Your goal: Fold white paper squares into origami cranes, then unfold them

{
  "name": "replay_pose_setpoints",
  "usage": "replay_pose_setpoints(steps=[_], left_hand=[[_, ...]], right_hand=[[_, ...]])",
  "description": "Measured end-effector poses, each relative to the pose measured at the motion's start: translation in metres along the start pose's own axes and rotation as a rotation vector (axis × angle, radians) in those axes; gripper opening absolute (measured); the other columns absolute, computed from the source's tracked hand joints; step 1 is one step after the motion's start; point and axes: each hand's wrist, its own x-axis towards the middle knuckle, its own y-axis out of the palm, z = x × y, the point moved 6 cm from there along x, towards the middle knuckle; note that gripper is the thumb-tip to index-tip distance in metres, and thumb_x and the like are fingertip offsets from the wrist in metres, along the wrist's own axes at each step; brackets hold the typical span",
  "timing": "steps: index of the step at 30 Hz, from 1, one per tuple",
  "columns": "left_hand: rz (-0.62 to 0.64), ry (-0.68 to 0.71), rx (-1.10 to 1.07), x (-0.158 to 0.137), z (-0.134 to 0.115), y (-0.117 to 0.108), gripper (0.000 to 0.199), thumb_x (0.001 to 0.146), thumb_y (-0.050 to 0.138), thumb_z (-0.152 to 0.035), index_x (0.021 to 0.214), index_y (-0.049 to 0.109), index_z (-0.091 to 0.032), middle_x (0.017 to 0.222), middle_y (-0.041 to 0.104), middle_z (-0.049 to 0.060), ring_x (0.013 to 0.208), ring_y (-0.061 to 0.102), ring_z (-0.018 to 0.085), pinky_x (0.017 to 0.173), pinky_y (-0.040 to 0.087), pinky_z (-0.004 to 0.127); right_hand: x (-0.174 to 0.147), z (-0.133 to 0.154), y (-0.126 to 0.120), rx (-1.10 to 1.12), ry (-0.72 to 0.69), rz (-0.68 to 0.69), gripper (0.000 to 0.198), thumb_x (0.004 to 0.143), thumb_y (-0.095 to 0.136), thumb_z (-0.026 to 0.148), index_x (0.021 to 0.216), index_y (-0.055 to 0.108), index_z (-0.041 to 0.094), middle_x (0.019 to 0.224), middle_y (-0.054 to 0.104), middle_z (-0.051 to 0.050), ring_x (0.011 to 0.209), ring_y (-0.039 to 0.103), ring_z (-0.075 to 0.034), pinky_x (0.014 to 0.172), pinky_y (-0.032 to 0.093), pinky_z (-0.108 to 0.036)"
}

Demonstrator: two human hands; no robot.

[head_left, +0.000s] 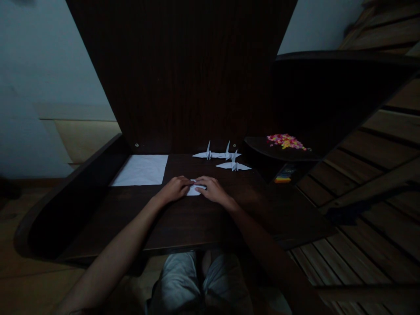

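A small piece of folded white paper (193, 191) lies flat on the dark desk between my two hands. My left hand (177, 188) holds its left side, fingertips pressed down near the top edge. From the other side, my right hand (211, 189) grips the paper, with fingers on its upper part and the thumb lower down. The fingers partly cover the paper, so its exact fold is hidden. Just beyond my hands stand three white paper cranes, one at the left (208, 154), one beside it (227, 155) and one nearer (234, 166).
White paper (141, 169) lies flat at the desk's left. A pile of small pink, red and yellow pieces (287, 141) sits on a corner shelf (262, 146), with a yellow-orange item (282, 179) below. A raised side panel (75, 201) borders the left; wooden slats (370, 153) stand right.
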Motion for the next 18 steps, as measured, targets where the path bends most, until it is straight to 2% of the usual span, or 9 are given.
replay_pose_setpoints(steps=[5, 10, 15, 18], left_hand=[[0.067, 0.038, 0.005, -0.001, -0.0084, -0.0002, 0.031, 0.085, 0.05, -0.022, 0.109, 0.069, -0.019, 0.116, 0.068, 0.008, 0.108, 0.061, 0.021, 0.098, 0.045, 0.036], [0.097, 0.065, -0.037, -0.0026, -0.007, 0.0024, 0.034, 0.086, 0.058, -0.036, 0.113, 0.067, -0.019, 0.122, 0.065, 0.01, 0.115, 0.059, 0.022, 0.102, 0.042, 0.035], [0.11, 0.073, -0.048, -0.0032, -0.0053, 0.0039, 0.028, 0.089, 0.053, -0.037, 0.108, 0.068, -0.024, 0.121, 0.066, 0.006, 0.115, 0.059, 0.02, 0.102, 0.042, 0.033], [0.102, 0.066, -0.03, -0.0029, -0.0042, 0.0047, 0.028, 0.089, 0.053, -0.037, 0.103, 0.071, -0.021, 0.119, 0.067, 0.008, 0.113, 0.06, 0.021, 0.102, 0.043, 0.034]], right_hand=[[0.0004, -0.0011, -0.0041, -0.026, 0.019, -0.05, 0.019, 0.081, 0.067, 0.023, 0.099, 0.07, 0.018, 0.1, 0.069, -0.007, 0.094, 0.064, -0.018, 0.085, 0.048, -0.031], [0.0006, -0.0024, -0.0028, -0.038, 0.003, -0.058, 0.014, 0.082, 0.066, 0.023, 0.093, 0.073, 0.02, 0.101, 0.069, -0.007, 0.093, 0.065, -0.018, 0.086, 0.048, -0.031], [0.0012, -0.0053, -0.0016, -0.11, 0.011, -0.016, 0.015, 0.084, 0.062, 0.023, 0.092, 0.075, 0.024, 0.108, 0.069, -0.006, 0.099, 0.064, -0.02, 0.089, 0.048, -0.035], [0.0002, -0.0058, -0.0037, -0.116, -0.004, 0.04, 0.024, 0.079, 0.064, 0.015, 0.098, 0.074, 0.024, 0.113, 0.069, -0.006, 0.104, 0.063, -0.023, 0.093, 0.047, -0.04]])
